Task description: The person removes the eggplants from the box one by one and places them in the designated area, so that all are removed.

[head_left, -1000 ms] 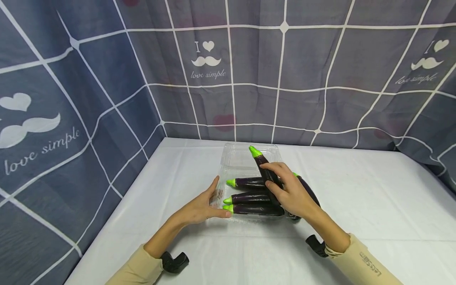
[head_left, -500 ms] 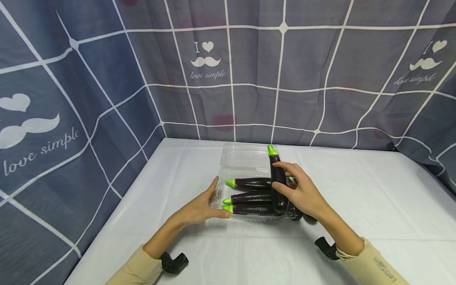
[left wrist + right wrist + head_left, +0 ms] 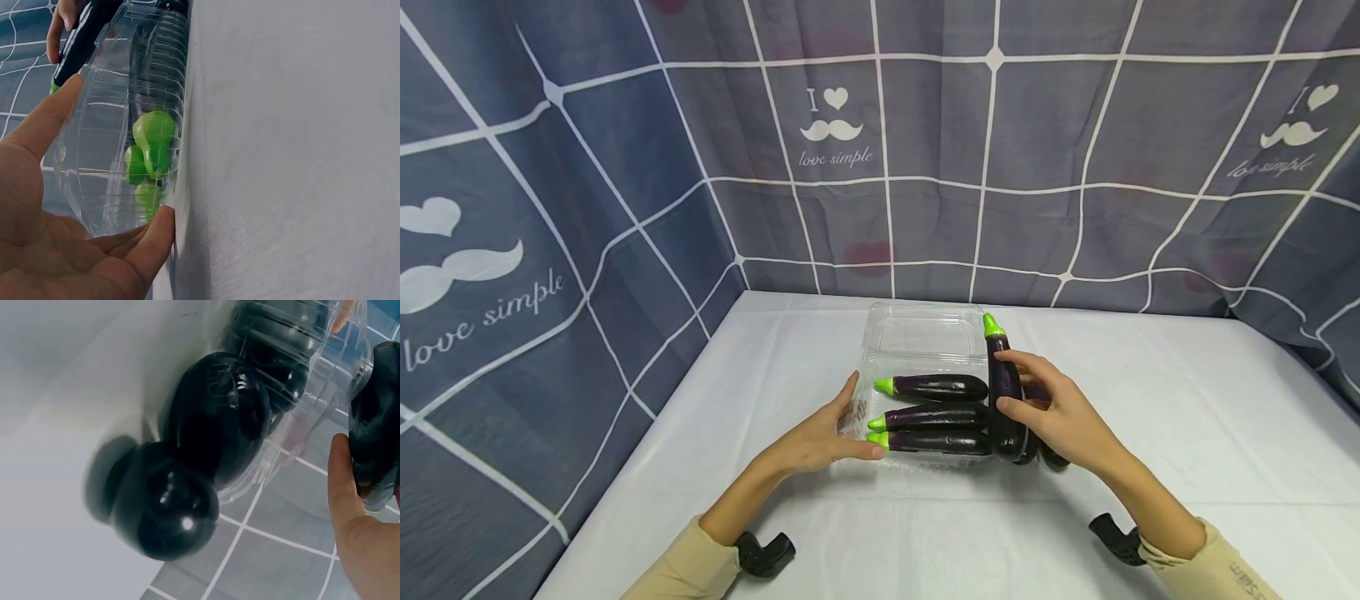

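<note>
The right hand (image 3: 1060, 412) is gripping an eggplant (image 3: 1003, 379), shifting it rightward to the right end of the clear box (image 3: 921, 331), leaving three eggplants (image 3: 934, 415) inside lying uncovered; the left hand (image 3: 816, 435), fingers spread, is seemingly bracing its left end.

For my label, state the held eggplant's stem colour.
The stem is bright green, best seen in the head view.

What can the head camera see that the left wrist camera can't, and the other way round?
Only the head view: mustache pictures and sleeves.
Only the left wrist view: the palm of the left hand, close up.
Both: the clear box, green stems, checked curtain, white cloth, and right hand holding an eggplant.
</note>
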`<state>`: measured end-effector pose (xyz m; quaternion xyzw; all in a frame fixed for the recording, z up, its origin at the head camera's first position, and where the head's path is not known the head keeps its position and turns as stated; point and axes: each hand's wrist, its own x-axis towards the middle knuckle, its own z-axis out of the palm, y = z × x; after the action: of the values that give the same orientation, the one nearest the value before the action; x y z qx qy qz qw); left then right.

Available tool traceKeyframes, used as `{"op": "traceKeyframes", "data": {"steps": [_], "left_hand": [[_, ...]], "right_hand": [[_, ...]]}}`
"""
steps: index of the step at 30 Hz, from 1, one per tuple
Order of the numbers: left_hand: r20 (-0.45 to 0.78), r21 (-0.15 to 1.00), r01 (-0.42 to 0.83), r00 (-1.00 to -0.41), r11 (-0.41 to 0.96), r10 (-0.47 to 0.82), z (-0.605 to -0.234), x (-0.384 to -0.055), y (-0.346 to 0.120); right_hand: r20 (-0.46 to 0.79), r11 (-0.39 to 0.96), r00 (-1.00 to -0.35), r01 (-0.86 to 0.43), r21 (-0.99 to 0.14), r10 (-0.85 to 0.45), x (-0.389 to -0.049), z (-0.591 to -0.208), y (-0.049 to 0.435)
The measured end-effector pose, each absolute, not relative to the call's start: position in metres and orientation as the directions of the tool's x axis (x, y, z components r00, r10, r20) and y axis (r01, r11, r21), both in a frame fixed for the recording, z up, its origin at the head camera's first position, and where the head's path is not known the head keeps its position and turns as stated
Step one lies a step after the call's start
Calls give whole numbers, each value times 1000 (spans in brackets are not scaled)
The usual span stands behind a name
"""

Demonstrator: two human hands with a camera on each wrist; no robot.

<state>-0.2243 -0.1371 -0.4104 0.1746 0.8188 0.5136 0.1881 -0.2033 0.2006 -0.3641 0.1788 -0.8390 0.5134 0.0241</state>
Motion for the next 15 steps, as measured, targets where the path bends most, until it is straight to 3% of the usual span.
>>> {"op": "traceKeyframes", "data": {"steps": [15], "left_hand": [[-144, 908, 74, -870, 412, 472, -409, -223, -135]], "right_hand": [[267, 549, -947, -321, -772, -178, -191, -359, 238]]}}
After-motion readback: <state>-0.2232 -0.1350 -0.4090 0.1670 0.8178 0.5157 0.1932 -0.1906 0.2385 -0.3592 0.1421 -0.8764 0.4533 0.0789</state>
